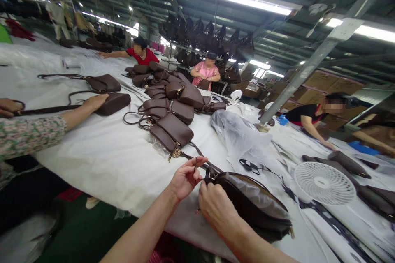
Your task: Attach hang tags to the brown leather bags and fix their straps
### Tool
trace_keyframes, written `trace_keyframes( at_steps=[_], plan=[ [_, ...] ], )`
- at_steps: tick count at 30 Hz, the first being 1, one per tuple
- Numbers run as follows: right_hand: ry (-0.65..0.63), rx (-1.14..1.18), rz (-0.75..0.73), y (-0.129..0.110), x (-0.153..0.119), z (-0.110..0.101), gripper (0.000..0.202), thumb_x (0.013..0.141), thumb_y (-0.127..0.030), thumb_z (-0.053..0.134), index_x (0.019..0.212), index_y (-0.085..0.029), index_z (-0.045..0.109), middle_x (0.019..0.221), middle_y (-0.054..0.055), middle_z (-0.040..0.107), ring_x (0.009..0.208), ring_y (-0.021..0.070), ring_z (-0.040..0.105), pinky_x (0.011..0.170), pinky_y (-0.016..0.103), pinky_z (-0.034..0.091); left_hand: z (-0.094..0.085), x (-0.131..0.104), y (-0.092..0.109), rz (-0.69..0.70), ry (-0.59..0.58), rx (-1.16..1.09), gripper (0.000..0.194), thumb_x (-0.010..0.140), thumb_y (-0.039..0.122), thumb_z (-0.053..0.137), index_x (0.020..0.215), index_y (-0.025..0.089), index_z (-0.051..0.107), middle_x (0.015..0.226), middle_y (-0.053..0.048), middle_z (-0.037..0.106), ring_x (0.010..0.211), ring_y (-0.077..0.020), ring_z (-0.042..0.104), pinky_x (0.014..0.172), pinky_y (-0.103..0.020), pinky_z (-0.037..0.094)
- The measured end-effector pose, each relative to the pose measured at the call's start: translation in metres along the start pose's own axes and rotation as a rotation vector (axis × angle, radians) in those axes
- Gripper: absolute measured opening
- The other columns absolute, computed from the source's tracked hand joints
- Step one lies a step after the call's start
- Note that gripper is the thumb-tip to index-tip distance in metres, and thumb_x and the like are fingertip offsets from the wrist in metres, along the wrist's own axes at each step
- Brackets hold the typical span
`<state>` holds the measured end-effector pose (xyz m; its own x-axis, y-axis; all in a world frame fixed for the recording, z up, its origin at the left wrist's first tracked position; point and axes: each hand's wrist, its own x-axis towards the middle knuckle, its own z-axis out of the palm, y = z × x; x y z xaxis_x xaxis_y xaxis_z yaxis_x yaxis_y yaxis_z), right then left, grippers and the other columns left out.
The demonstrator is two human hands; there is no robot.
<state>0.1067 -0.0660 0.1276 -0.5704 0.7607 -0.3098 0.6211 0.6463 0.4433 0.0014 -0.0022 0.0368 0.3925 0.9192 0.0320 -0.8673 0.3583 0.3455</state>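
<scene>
In the lower middle of the frame a brown bag (249,201) lies on its side on the white counter (101,160), near the front edge. The left hand (185,178) is closed in a pinch on the thin strap (195,163) near the place where it joins the bag. The right hand (216,207) is closed on the near corner of the bag, beside the metal ring; what its fingertips grip I cannot tell, because the back of the hand hides them.

The bag looks soft and light, I think. Its side sinks a little and it carries a pale, slightly shiny cover that could slip under the fingers. The corner with the ring looks the firmest place to hold; the strap is limp and would only dangle.

Just above, in the middle of the frame, lies a pile of similar bags (173,127). A white fan (324,183) lies at the lower right. At the left edge a co-worker's hand (95,102) rests on another bag (112,103).
</scene>
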Motion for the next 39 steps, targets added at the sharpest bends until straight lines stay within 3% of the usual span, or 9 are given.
trace_keyframes(
  at_steps=[6,10,13,15,17,20,24,30,39],
  plan=[
    [-0.136,-0.073,0.156,-0.011,0.03,0.007,0.034,0.08,0.006,0.046,0.103,-0.004,0.069,0.092,0.023,0.069,0.071,0.0255,0.063,0.05,0.03,0.043,-0.004,0.01,0.002,0.021,0.011,0.006,0.029,0.073,0.004,0.056,0.095,0.012,0.073,0.114,-0.011,0.069,0.042,-0.0003,0.035,0.055,-0.02,0.043],
    [-0.087,0.022,-0.058,0.008,0.026,0.005,0.02,0.082,-0.002,0.054,0.086,-0.012,0.071,0.081,0.012,0.071,0.07,0.0209,0.065,0.055,0.029,0.046,-0.009,0.014,0.004,0.011,0.031,-0.016,0.023,0.075,0.005,0.063,0.093,0.014,0.073,0.111,-0.01,0.07,0.04,0.0021,0.029,0.049,-0.016,0.037],
    [0.116,0.218,-0.213,0.031,0.011,0.004,0.015,0.091,-0.018,0.053,0.085,-0.019,0.066,0.09,0.004,0.071,0.069,0.0147,0.066,0.057,0.024,0.046,-0.016,0.014,0.001,-0.003,0.036,-0.032,0.015,0.076,0.011,0.071,0.09,0.015,0.073,0.112,-0.009,0.069,0.039,0.0026,0.027,0.046,-0.016,0.034],
    [0.272,0.363,-0.087,0.044,0.002,0.003,0.02,0.096,-0.025,0.046,0.087,-0.02,0.063,0.096,0.003,0.07,0.073,0.0127,0.067,0.059,0.022,0.045,-0.02,0.014,-0.004,-0.007,0.028,-0.058,0.019,0.073,0.019,0.078,0.092,0.016,0.073,0.112,-0.008,0.069,0.04,0.002,0.029,0.045,-0.016,0.034],
    [0.323,0.395,0.17,0.051,-0.002,0.001,0.027,0.099,-0.028,0.039,0.088,-0.019,0.061,0.092,0.004,0.069,0.074,0.0142,0.068,0.06,0.022,0.045,-0.022,0.013,-0.01,0.023,0.017,-0.12,0.028,0.069,0.027,0.083,0.094,0.019,0.073,0.11,-0.006,0.07,0.042,0.0011,0.034,0.048,-0.017,0.038],
    [0.187,0.29,0.332,0.051,0.002,-0.006,0.025,0.098,-0.021,0.038,0.089,-0.018,0.061,0.083,0.007,0.07,0.071,0.0195,0.07,0.055,0.025,0.042,-0.023,0.011,-0.016,0.072,-0.003,-0.161,0.033,0.066,0.034,0.085,0.094,0.02,0.074,0.104,-0.005,0.072,0.052,-0.0032,0.049,0.061,-0.021,0.046],
    [0.023,0.211,0.271,0.042,0.017,-0.024,0.024,0.088,-0.005,0.044,0.096,-0.018,0.063,0.09,0.013,0.072,0.079,0.0243,0.072,0.057,0.027,0.042,-0.023,0.01,-0.011,0.142,-0.037,0.001,0.04,0.061,0.04,0.087,0.091,0.016,0.075,0.096,-0.01,0.073,0.07,-0.0148,0.063,0.065,-0.027,0.046],
    [-0.037,0.221,0.264,0.037,0.033,-0.043,0.02,0.087,-0.007,0.05,0.095,-0.015,0.066,0.089,0.016,0.073,0.084,0.0247,0.073,0.065,0.028,0.047,-0.031,0.008,0.003,0.204,0.023,0.087,0.04,0.06,0.037,0.088,0.087,0.012,0.076,0.09,-0.013,0.073,0.064,-0.013,0.061,0.06,-0.024,0.04],
    [0.006,0.197,0.166,0.032,0.049,-0.031,0.013,0.085,-0.012,0.056,0.087,-0.014,0.068,0.079,0.016,0.073,0.076,0.0251,0.073,0.062,0.029,0.047,-0.028,0.007,0.008,0.266,0.047,0.217,0.039,0.058,0.041,0.088,0.082,0.013,0.077,0.08,-0.011,0.073,0.076,-0.0188,0.063,0.069,-0.027,0.043]
  ],
)
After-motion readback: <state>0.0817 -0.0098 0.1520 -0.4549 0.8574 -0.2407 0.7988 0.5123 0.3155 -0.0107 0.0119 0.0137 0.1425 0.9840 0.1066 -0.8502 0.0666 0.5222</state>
